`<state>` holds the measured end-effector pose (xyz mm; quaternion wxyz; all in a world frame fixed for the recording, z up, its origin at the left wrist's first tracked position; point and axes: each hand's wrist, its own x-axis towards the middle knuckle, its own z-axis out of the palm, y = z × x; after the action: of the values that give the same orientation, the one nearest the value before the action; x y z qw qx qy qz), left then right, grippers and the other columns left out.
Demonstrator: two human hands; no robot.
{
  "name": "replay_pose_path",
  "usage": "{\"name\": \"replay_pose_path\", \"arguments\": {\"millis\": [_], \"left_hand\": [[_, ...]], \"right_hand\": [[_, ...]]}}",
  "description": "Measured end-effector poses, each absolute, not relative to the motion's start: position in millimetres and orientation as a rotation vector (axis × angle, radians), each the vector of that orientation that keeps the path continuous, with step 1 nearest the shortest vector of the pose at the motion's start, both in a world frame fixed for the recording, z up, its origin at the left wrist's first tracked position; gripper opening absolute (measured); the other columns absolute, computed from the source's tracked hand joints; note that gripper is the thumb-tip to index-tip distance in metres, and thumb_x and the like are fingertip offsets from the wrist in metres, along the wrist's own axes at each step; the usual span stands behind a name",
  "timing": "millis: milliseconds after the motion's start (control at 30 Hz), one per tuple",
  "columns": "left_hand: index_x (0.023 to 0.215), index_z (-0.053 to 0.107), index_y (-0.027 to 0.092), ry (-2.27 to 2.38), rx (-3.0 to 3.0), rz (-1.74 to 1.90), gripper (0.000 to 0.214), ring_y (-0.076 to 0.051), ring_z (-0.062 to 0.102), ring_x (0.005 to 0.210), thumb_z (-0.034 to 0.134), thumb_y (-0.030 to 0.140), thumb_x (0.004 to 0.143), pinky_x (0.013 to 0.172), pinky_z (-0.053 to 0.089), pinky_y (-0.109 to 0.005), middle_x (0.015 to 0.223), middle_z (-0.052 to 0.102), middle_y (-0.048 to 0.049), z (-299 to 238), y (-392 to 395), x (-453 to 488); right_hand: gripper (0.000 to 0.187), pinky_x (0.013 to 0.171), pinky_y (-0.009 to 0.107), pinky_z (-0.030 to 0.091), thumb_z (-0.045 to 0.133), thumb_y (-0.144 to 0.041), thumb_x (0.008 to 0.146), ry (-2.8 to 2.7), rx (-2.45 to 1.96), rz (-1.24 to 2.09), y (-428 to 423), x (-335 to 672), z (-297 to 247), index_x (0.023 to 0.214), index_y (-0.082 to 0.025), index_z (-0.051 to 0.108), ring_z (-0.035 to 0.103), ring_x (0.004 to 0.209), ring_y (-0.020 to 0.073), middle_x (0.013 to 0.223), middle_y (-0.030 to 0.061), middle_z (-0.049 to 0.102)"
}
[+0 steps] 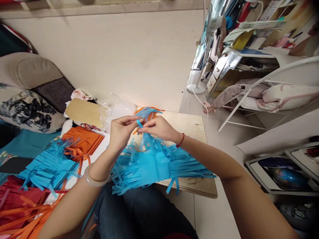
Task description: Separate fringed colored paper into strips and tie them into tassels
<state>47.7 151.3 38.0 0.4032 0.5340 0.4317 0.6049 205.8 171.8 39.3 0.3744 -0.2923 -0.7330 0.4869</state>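
My left hand (121,131) and my right hand (157,127) meet above a wooden board (191,127), both pinching one thin blue paper strip (139,123). The strip belongs to a blue fringed paper sheet (154,164) that lies spread across the board and over my lap. My fingers are closed on the strip from either side. A pale bangle is on my left wrist and a red string on my right wrist.
More blue fringed paper (50,166), folded orange paper (83,141) and orange strips (22,219) lie at the left on a sofa with cushions (27,89). A clear plastic bag (116,109) sits behind. A fan stand (196,88), a white folding chair (274,89) and cluttered shelves are at the right.
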Motion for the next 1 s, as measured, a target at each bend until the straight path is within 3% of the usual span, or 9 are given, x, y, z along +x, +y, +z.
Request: {"name": "replay_pose_path", "arguments": {"millis": [100, 200, 300, 467, 567, 667, 767, 867, 1000], "left_hand": [[0.081, 0.074, 0.018, 0.938, 1.151, 1.473, 0.023, -0.022, 0.071, 0.077, 0.081, 0.028, 0.061, 0.075, 0.056, -0.034, 0.077, 0.075, -0.0060, 32, 154, 45], [0.098, 0.073, 0.019, 0.743, 1.044, 1.402, 0.038, -0.026, 0.066, 0.102, 0.080, 0.026, 0.062, 0.089, 0.052, -0.038, 0.101, 0.074, -0.0093, 27, 153, 45], [0.102, 0.071, 0.019, 0.658, 0.997, 1.420, 0.039, -0.027, 0.062, 0.111, 0.078, 0.033, 0.066, 0.094, 0.049, -0.040, 0.107, 0.072, -0.0109, 21, 150, 48], [0.078, 0.071, 0.016, 0.634, 0.888, 1.562, 0.019, -0.022, 0.067, 0.095, 0.073, 0.035, 0.074, 0.093, 0.049, -0.037, 0.074, 0.070, -0.0045, 12, 153, 57], [0.072, 0.066, 0.016, 0.618, 0.723, 1.579, 0.012, -0.016, 0.066, 0.087, 0.066, 0.025, 0.080, 0.090, 0.049, -0.029, 0.064, 0.062, 0.0001, 12, 160, 55], [0.067, 0.057, 0.017, 0.608, 0.506, 1.592, 0.019, -0.010, 0.062, 0.072, 0.054, 0.017, 0.087, 0.092, 0.047, -0.028, 0.057, 0.052, 0.0044, 15, 171, 41], [0.061, 0.043, 0.018, 0.723, 0.518, 1.651, 0.028, -0.006, 0.049, 0.054, 0.047, 0.015, 0.088, 0.093, 0.047, -0.032, 0.052, 0.038, 0.0074, 17, 184, 10], [0.058, 0.025, 0.020, 0.946, 0.909, 1.697, 0.036, -0.008, 0.031, 0.048, 0.050, 0.026, 0.084, 0.083, 0.048, -0.036, 0.053, 0.021, 0.0073, 17, 193, -32], [0.062, 0.011, 0.018, 1.055, 1.100, 1.781, 0.058, -0.009, 0.010, 0.054, 0.066, 0.038, 0.063, 0.070, 0.042, -0.034, 0.060, 0.008, 0.0056, 20, 194, -85]], "right_hand": [[0.020, 0.060, 0.023, 0.040, 0.071, -0.032, 0.077, -1.992, -0.835, 1.056, 172, 209, 40, 0.078, -0.013, 0.076, 0.054, 0.063, 0.0102, 0.066, 0.0013, 0.068], [0.018, 0.055, 0.024, 0.035, 0.069, -0.031, 0.080, -2.044, -0.903, 0.910, 170, 210, 40, 0.079, -0.014, 0.077, 0.047, 0.057, 0.0086, 0.059, -0.0008, 0.063], [0.015, 0.064, 0.025, 0.042, 0.069, -0.029, 0.080, -2.006, -0.862, 0.893, 170, 205, 37, 0.079, -0.016, 0.076, 0.056, 0.067, 0.0117, 0.071, 0.0013, 0.069], [0.011, 0.083, 0.030, 0.048, 0.070, -0.026, 0.078, -1.956, -0.825, 0.838, 176, 192, 27, 0.077, -0.015, 0.073, 0.064, 0.089, 0.0173, 0.085, 0.0042, 0.072], [0.017, 0.086, 0.032, 0.047, 0.068, -0.024, 0.077, -2.065, -0.804, 0.787, 181, 190, 15, 0.091, -0.015, 0.070, 0.064, 0.094, 0.0189, 0.096, 0.0052, 0.071], [0.033, 0.090, 0.033, 0.045, 0.067, -0.019, 0.075, -2.242, -0.783, 0.730, 183, 196, -5, 0.107, -0.014, 0.062, 0.061, 0.103, 0.0216, 0.112, 0.0092, 0.065], [0.034, 0.087, 0.033, 0.046, 0.063, -0.017, 0.077, -2.441, -0.832, 0.705, 182, 207, -28, 0.110, -0.013, 0.058, 0.060, 0.101, 0.0229, 0.113, 0.0122, 0.064], [0.025, 0.082, 0.032, 0.046, 0.059, -0.018, 0.081, -2.622, -0.902, 0.731, 179, 219, -40, 0.106, -0.012, 0.060, 0.062, 0.095, 0.0224, 0.106, 0.0125, 0.066], [0.016, 0.077, 0.029, 0.043, 0.057, -0.015, 0.081, -2.888, -1.055, 0.705, 178, 237, -31, 0.095, -0.010, 0.064, 0.062, 0.086, 0.0211, 0.095, 0.0125, 0.068]]}}
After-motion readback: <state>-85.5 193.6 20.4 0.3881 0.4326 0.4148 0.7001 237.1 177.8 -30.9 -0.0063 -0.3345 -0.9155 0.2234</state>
